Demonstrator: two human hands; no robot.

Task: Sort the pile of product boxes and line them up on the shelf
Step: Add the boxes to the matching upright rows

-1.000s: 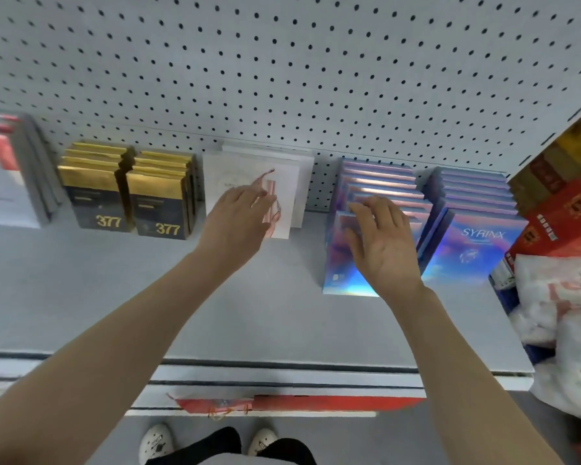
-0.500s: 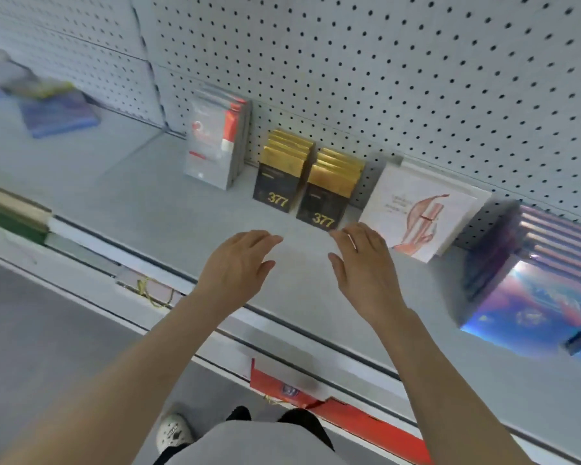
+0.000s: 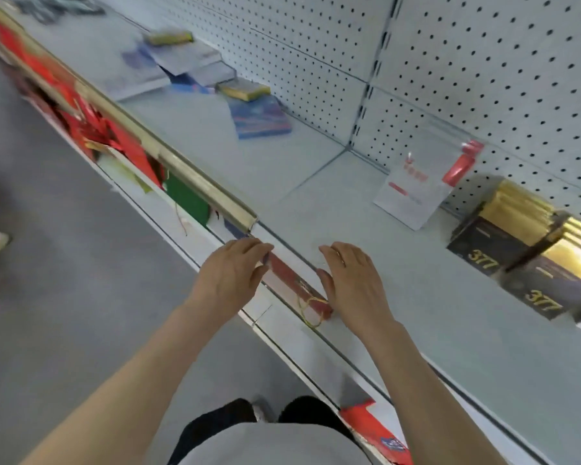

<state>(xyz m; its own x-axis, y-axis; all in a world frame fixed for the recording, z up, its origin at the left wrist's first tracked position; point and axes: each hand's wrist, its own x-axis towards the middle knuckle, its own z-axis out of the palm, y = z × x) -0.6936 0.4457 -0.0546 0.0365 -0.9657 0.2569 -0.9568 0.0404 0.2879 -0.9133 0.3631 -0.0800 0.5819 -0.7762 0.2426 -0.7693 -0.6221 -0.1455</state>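
We see a smooth pale grey shelf (image 3: 416,330) backed by a perforated pegboard panel (image 3: 483,62). The pile of product boxes (image 3: 198,72), flat ones in blue, white and yellow, lies loose and blurred at the far left. At the right stand two rows of glossy black and gold boxes (image 3: 503,243) marked 377, beside a white box (image 3: 413,193) with red print. The left hand (image 3: 230,276) and right hand (image 3: 353,283) are above the front edge of the shelf, near each other. Each grip is loose, with relaxed fingers, and holds nothing.

Bright even light, motion blur, wide-angle warp
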